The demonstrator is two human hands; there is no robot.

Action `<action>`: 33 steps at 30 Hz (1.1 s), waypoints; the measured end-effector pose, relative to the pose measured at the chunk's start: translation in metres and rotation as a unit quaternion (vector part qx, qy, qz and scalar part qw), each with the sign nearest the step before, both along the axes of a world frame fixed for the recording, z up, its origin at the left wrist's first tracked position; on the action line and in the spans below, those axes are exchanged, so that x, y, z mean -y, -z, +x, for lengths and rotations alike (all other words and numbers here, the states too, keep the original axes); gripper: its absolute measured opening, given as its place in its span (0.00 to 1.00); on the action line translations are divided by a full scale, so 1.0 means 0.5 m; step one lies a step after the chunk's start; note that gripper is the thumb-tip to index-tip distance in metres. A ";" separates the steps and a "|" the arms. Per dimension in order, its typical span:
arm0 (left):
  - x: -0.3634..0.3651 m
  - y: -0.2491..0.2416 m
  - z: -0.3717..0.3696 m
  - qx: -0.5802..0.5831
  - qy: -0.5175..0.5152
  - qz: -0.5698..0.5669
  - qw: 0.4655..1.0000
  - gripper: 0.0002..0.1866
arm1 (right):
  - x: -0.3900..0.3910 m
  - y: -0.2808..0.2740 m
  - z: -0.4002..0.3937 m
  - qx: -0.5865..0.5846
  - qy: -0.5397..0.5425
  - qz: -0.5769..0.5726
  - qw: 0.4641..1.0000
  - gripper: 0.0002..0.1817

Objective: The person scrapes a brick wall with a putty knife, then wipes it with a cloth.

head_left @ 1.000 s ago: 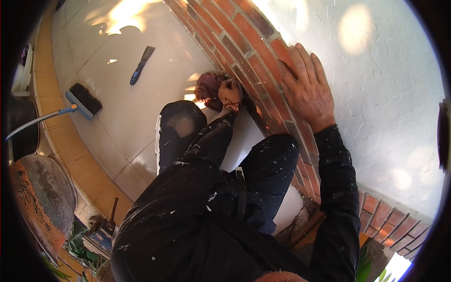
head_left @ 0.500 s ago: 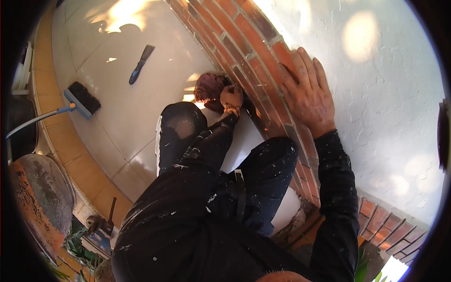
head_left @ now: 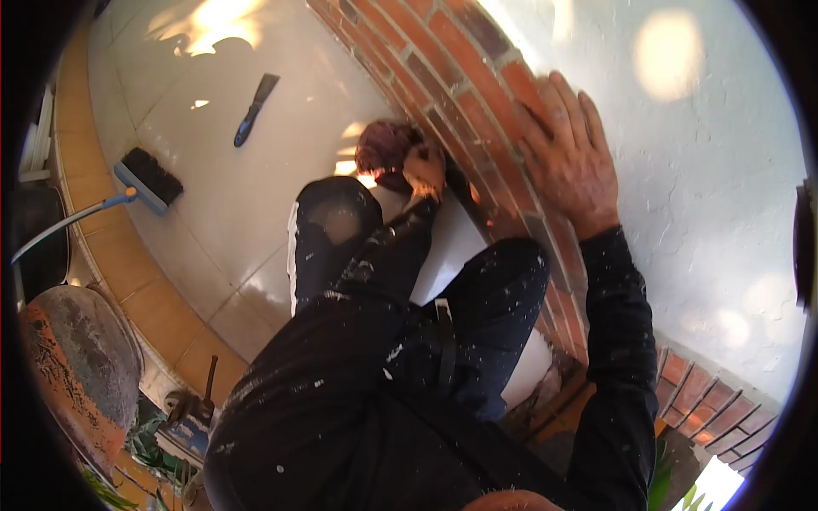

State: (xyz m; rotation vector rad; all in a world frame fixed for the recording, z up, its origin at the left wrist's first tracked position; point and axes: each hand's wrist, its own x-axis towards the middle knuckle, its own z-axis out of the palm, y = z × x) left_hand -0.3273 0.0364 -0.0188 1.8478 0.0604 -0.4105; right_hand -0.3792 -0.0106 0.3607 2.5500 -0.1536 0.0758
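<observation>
A crumpled dark reddish cloth (head_left: 383,149) lies against the foot of the brick strip (head_left: 477,119), on the pale tiled floor. My left hand (head_left: 423,173) is closed on its right side, with some of the fingers hidden in the folds. Higher up, my right hand (head_left: 573,157) lies flat with fingers stretched, across the brick edging and the white wall (head_left: 707,170). Nothing is held in it. My paint-spotted knees are bent below the cloth.
A scraper (head_left: 256,111) with a dark blue handle lies on the floor tiles (head_left: 213,213). Left of it rests a blue broom head (head_left: 149,180) with dark bristles. A worn rounded object (head_left: 81,375) and a rusty metal fitting (head_left: 200,400) stand beyond the yellow tile border (head_left: 145,294).
My left hand has turned slightly and pressed further into the cloth by the bricks. My right hand stays flat in its place. The view has shifted a little.
</observation>
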 end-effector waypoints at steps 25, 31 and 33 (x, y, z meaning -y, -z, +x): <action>0.024 0.229 -0.077 -0.121 -0.093 -0.112 0.982 0.20 | 0.005 0.010 -0.011 0.021 -0.006 0.025 0.999 0.23; -0.011 -0.047 0.001 -0.117 -0.075 -0.052 0.989 0.22 | 0.004 0.008 -0.009 0.022 -0.009 0.019 1.000 0.23; -0.022 -0.046 0.000 -0.109 -0.069 -0.026 0.991 0.23 | 0.001 0.010 -0.011 0.026 -0.015 0.020 0.999 0.23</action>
